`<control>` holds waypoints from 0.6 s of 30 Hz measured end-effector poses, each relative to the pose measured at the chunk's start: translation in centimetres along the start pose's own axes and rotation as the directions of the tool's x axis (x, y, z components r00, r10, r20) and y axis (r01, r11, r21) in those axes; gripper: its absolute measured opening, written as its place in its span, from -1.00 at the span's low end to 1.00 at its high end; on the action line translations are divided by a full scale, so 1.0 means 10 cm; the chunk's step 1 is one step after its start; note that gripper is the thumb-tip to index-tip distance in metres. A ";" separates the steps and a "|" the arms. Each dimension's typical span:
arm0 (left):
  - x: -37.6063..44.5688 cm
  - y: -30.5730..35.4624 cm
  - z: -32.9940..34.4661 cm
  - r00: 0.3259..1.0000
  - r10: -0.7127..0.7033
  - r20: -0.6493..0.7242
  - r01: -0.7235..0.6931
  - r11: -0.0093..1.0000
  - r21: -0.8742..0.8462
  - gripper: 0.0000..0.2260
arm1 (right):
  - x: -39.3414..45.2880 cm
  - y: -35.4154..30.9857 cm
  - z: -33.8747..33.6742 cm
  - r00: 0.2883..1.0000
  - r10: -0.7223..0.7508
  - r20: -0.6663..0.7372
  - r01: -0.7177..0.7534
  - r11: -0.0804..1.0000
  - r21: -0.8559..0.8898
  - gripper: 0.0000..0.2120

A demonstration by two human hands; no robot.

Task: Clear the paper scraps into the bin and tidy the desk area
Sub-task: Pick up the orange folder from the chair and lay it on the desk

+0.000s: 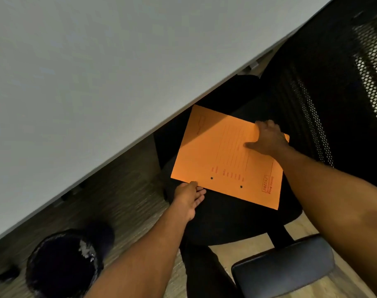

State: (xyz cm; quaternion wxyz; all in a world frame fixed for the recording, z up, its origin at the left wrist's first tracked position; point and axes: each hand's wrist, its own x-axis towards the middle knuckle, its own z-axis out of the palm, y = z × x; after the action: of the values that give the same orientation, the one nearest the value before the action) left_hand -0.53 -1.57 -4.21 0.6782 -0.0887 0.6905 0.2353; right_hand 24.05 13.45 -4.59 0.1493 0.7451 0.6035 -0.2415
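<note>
Two edges of the orange folder (215, 155) are held: left hand (188, 198) pinches the near, right hand (268, 138) grips the far.

Print on orange folder (215, 162) illegible — bin (60, 267) interior in darkness.

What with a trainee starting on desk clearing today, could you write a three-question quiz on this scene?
1. True or false: the left hand and the right hand both hold the orange folder.
2. The folder is held above: A) a keyboard, B) the black chair seat, C) an open drawer.
3. Fill in: the dark-lined bin stands on the ____.

Key: 1 true; 2 B; 3 floor.
</note>
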 end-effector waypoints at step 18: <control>-0.65 -0.08 -0.79 0.994 0.081 0.072 -0.073 0.992 -0.107 -0.83 | -1.30 -0.10 0.04 0.998 0.023 0.050 -0.036 0.958 0.284 -0.59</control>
State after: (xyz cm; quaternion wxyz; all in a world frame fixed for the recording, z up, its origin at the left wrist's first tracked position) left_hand -6.85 -7.08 1.77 0.6889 -0.0882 0.6539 0.3000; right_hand 21.05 2.75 2.15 0.0580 0.7620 0.5477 -0.3407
